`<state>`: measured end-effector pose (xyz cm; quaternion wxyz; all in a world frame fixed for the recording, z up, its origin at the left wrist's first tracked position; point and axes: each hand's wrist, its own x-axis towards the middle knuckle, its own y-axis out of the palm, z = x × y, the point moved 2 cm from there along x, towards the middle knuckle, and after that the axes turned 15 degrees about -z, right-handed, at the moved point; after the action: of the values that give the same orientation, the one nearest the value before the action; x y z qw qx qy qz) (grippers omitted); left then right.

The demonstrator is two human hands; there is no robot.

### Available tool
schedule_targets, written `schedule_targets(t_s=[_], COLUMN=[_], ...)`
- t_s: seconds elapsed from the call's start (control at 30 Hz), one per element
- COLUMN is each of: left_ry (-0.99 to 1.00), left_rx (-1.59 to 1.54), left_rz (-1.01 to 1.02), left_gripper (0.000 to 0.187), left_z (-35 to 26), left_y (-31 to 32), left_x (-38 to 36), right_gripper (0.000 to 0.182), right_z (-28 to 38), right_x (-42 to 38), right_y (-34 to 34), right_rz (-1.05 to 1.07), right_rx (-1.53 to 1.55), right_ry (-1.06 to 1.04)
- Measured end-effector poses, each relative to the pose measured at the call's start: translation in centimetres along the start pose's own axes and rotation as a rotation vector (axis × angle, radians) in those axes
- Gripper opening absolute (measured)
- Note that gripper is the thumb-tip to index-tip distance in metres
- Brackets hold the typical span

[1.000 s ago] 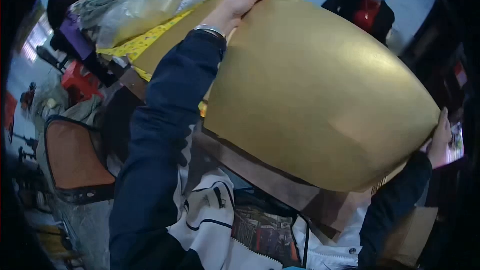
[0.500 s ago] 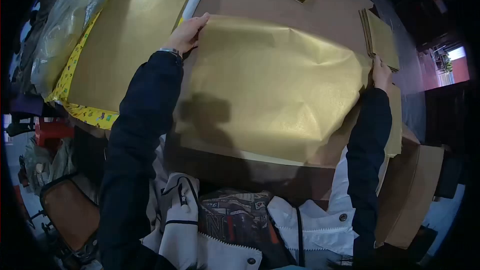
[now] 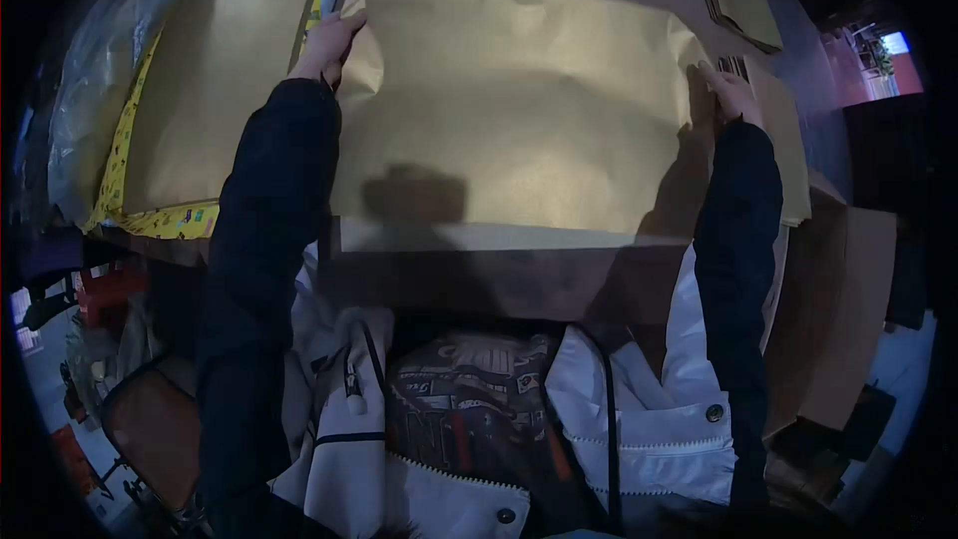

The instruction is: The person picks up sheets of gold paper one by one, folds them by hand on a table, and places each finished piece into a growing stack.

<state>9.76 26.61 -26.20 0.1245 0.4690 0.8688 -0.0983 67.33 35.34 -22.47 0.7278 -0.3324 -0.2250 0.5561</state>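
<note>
Single view, head-worn — positioned above the wearer's chest, facing forward and steeply down. Near field: the wearer's jacket at the lower edge, both sleeves rising along either side. Mid field: the gold sheet and the worktable, viewed from above at close range. Wide coverage — curved, dark borders; floor visible at lower left. No second view shares the scene.

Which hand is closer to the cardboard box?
The right hand: it holds the right side of the gold sheet, above-left of the box; the left hand holds the opposite side.
</note>
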Motion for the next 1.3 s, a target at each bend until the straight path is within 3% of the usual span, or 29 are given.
schedule_targets(t_s=[0.03,0.1,0.13,0.17,0.23,0.27,0.33,0.37,0.43,0.47,0.53,0.57,0.6,0.63,0.7,0.8,0.87,0.93,1.03,1.1,1.17,1.23,1.3], left_ry=[0.048,-0.022,-0.022,-0.017,0.071,0.103,0.128,0.106,0.153,0.196,0.2,0.207,0.191,0.193,0.233,0.168,0.168,0.185,0.316,0.455,0.621,0.562,0.622], left_rx=[0.051,-0.062,-0.038,-0.025,0.177,0.186,0.381,0.322,0.127,0.346,0.465,0.587,0.377,0.375,0.423,0.201,0.294,0.634,0.634,0.82,0.751,0.808,0.792], left_rz=[-0.059,-0.046,-0.044,-0.132,-0.078,-0.117,-0.16,-0.13,-0.026,0.006,-0.016,-0.013,0.021,0.014,0.034,0.046,0.008,-0.102,-0.089,-0.127,-0.115,-0.138,-0.144], left_gripper=[0.032,0.034,0.034,0.037,0.039,0.039,0.04,0.039,0.037,0.037,0.037,0.038,0.037,0.037,0.036,0.035,0.03,0.027,0.022,0.028,0.034,0.036,0.036], left_z=[0.6,0.9,0.8,0.0,1.4,0.0,-3.6,-2.1,-1.4,-0.8,-0.3,0.0,1.3,2.5,2.7,3.4,3.8,4.4,5.8,3.9,5.3,5.2,5.6], left_y=[-0.1,0.3,0.1,0.6,-0.7,-0.1,0.4,-1.1,-1.7,-3.0,-4.0,-4.1,-4.2,-4.6,-5.0,-4.6,-5.0,-5.6,-5.5,-5.0,-5.7,-5.8,-5.7], left_x=[0.4,-0.1,0.3,-1.7,2.1,-1.2,-7.8,-5.4,-7.7,-7.3,-9.3,-10.3,-10.6,-10.5,-11.3,-14.9,-15.7,-15.1,-13.9,-15.6,-14.1,-14.3,-14.1], right_gripper=[0.046,0.043,0.043,0.043,0.042,0.044,0.045,0.047,0.047,0.047,0.046,0.046,0.046,0.046,0.048,0.05,0.051,0.053,0.047,0.048,0.063,0.07,0.076], right_z=[-1.5,0.3,-3.5,-3.5,-2.2,-1.6,-2.6,-3.1,-6.8,-6.8,-7.0,-5.9,-3.9,-2.8,-3.7,-5.5,-5.6,-4.5,-6.7,-5.0,-5.1,-5.3,-6.9], right_x=[-0.5,-4.0,-0.7,-1.7,-3.6,-3.9,-3.6,-2.8,0.6,1.2,1.2,0.1,-1.5,-2.3,-0.7,2.0,1.9,0.6,1.1,-1.5,-2.4,-2.9,-2.1], right_y=[-0.2,-0.3,0.7,0.5,0.5,0.5,1.0,1.5,2.7,3.1,2.9,2.4,1.6,1.3,1.5,1.2,1.2,0.9,1.0,0.3,-0.2,-0.5,0.0], right_rz=[0.001,0.04,0.001,-0.006,-0.058,-0.09,-0.083,-0.095,-0.153,-0.138,-0.247,-0.242,-0.165,-0.09,-0.084,-0.115,-0.154,-0.023,-0.046,0.011,-0.027,-0.023,-0.067], right_rx=[-0.015,0.241,0.135,0.13,-0.12,-0.257,-0.218,-0.191,-0.253,-0.242,-0.349,-0.344,-0.377,-0.409,-0.376,-0.336,-0.332,-0.328,-0.197,-0.27,-0.275,-0.364,-0.35], right_ry=[0.023,0.058,-0.037,-0.034,-0.17,-0.263,-0.3,-0.324,-0.398,-0.42,-0.57,-0.578,-0.446,-0.313,-0.292,-0.302,-0.339,-0.198,-0.26,-0.199,-0.345,-0.386,-0.399])
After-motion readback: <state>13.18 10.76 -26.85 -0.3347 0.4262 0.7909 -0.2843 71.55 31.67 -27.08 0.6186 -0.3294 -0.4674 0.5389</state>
